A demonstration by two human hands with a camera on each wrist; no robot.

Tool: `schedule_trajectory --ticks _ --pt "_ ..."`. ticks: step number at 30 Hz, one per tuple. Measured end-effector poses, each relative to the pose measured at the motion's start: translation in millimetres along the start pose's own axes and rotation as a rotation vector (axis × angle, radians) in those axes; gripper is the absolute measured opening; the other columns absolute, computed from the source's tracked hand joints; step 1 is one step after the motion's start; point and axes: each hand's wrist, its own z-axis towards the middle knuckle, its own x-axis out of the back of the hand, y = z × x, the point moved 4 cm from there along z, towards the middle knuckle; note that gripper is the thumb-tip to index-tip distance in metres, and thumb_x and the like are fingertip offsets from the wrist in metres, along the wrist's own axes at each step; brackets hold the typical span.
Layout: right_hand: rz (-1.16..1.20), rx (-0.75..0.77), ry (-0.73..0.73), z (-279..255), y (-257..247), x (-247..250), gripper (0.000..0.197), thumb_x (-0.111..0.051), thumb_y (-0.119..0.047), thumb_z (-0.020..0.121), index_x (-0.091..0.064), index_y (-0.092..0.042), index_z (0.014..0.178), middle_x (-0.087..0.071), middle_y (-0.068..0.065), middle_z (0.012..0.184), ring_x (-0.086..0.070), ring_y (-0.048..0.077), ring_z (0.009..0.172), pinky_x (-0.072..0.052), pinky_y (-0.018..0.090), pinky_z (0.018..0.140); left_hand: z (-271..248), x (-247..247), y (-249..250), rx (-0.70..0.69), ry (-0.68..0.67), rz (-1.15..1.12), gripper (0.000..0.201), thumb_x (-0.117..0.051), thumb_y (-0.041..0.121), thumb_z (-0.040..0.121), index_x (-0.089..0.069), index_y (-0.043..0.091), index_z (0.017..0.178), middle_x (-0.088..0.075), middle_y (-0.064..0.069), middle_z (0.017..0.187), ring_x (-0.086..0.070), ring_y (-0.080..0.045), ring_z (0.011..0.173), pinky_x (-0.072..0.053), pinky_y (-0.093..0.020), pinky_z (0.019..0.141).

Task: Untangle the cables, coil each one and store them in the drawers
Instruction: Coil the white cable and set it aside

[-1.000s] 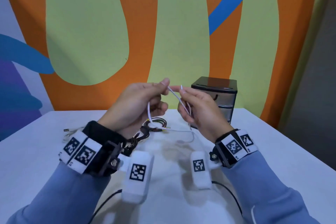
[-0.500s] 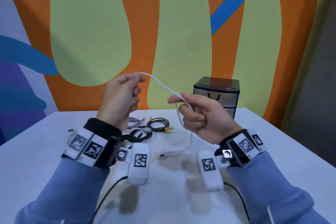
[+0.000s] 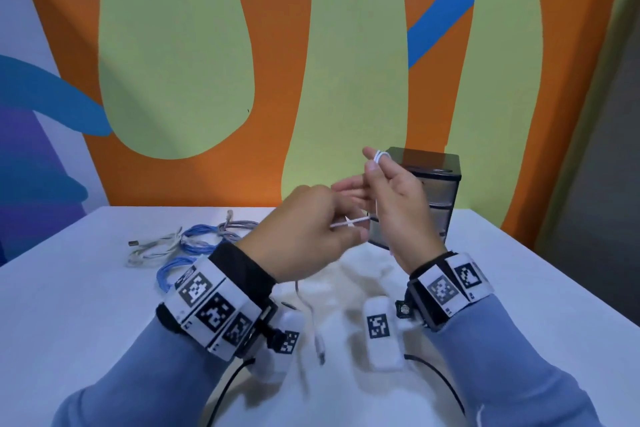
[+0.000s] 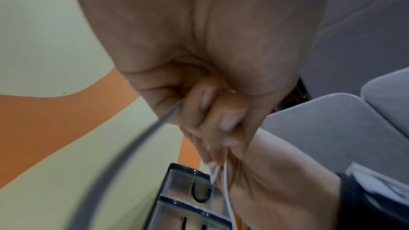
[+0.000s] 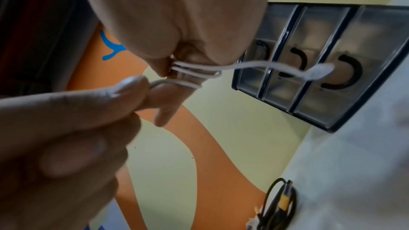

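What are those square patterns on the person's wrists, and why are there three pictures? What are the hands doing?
No machine here, just a person. The black-and-white squares are markers on wrist bands that carry small cameras. One picture comes from a camera on the head, looking down; the other two come from the wrists, looking along the fingers.

The right hand has a thin white cable looped round its fingers. The left hand pinches the same cable and pulls it out sideways, as if winding it up.

On the white table lie a bundle of blue and pale cables and a black cable with yellow on it. At the back stands a small chest of drawers with dark handles, all drawers closed.
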Motion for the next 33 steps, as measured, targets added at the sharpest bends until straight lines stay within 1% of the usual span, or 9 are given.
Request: schedule_trajectory --ticks 3,6,9,13,16,20,25,29,33 --pt "-0.210 -0.076 -0.081 -3 6 1 0.029 -0.043 -0.023 0.114 -0.065 -0.018 0.132 -0.061 0.006 0.060 -0.053 0.025 0.055 -0.046 0.025 0.053 2 24 -8 0.007 0.236 -0.278 0.007 -0.081 0.018 0.094 -0.081 0.013 0.088 -0.067 0.013 0.060 -0.057 0.000 0.053 -0.042 -0.014 0.055" --pt "-0.084 -0.194 -0.297 -10 7 -7 0.036 -0.046 -0.022 0.111 -0.079 -0.024 0.097 -0.045 0.006 0.056 -0.033 0.018 0.050 -0.024 0.025 0.049 3 42 -19 -0.001 0.431 -0.448 0.008 -0.080 0.015 0.093 -0.079 0.007 0.091 -0.068 0.011 0.061 -0.056 -0.002 0.056 -0.042 -0.012 0.059" --pt "0.124 -0.305 -0.480 -16 5 -18 0.030 -0.043 -0.020 0.108 -0.070 -0.006 0.109 -0.034 0.004 0.063 -0.024 0.013 0.054 -0.013 0.032 0.058 2 46 -30 0.013 0.439 -0.546 0.011 -0.074 0.017 0.098 -0.082 0.012 0.104 -0.062 0.005 0.069 -0.049 -0.011 0.064 -0.040 -0.019 0.062" --pt "0.348 -0.409 -0.561 -20 8 -20 0.029 -0.047 -0.027 0.105 -0.067 -0.011 0.094 -0.032 -0.002 0.072 -0.023 0.009 0.059 -0.012 0.029 0.060 3 54 -41 0.048 0.446 -0.830 0.020 -0.066 0.010 0.100 -0.078 0.007 0.116 -0.041 -0.010 0.078 -0.031 -0.019 0.070 -0.034 -0.023 0.064" --pt "0.422 -0.449 -0.584 -21 8 -26 0.028 -0.049 -0.028 0.102 -0.058 -0.017 0.078 -0.024 -0.005 0.069 -0.019 0.006 0.054 -0.013 0.026 0.053 0 58 -43 0.051 0.496 -0.936 0.022 -0.070 0.011 0.090 -0.078 0.005 0.110 -0.059 -0.006 0.075 -0.050 -0.013 0.070 -0.049 -0.018 0.071" --pt "0.525 -0.466 -0.500 -19 3 -21 0.032 -0.045 -0.029 0.100 -0.045 -0.020 0.069 -0.018 -0.007 0.064 -0.009 0.008 0.048 -0.008 0.023 0.047 1 54 -47 0.013 0.467 -0.689 0.016 -0.078 0.015 0.086 -0.084 0.017 0.101 -0.079 -0.008 0.088 -0.071 -0.015 0.082 -0.057 -0.023 0.084" --pt "0.647 -0.462 -0.455 -19 0 -18 0.034 -0.043 -0.030 0.100 -0.039 -0.022 0.067 -0.014 -0.008 0.059 -0.006 0.009 0.046 -0.008 0.023 0.043 9 36 -40 -0.077 0.400 -0.293 0.010 -0.077 0.016 0.096 -0.083 0.020 0.103 -0.074 0.000 0.104 -0.073 -0.018 0.097 -0.060 -0.043 0.092" --pt "0.693 -0.454 -0.464 -20 0 -20 0.034 -0.043 -0.030 0.101 -0.039 -0.022 0.068 -0.015 -0.008 0.058 -0.006 0.008 0.045 -0.007 0.022 0.042 10 20 -30 -0.045 0.368 -0.116 0.017 -0.068 0.018 0.103 -0.073 0.034 0.098 -0.063 0.005 0.105 -0.063 0.003 0.086 -0.048 -0.021 0.075" --pt "0.720 -0.433 -0.455 -16 5 -21 0.035 -0.040 -0.029 0.103 -0.041 -0.021 0.068 -0.016 -0.008 0.057 -0.007 0.007 0.043 -0.006 0.023 0.043 9 12 -23 -0.012 0.306 -0.286 0.025 -0.063 0.002 0.101 -0.081 0.019 0.100 -0.077 -0.009 0.090 -0.066 -0.011 0.077 -0.053 -0.033 0.070"
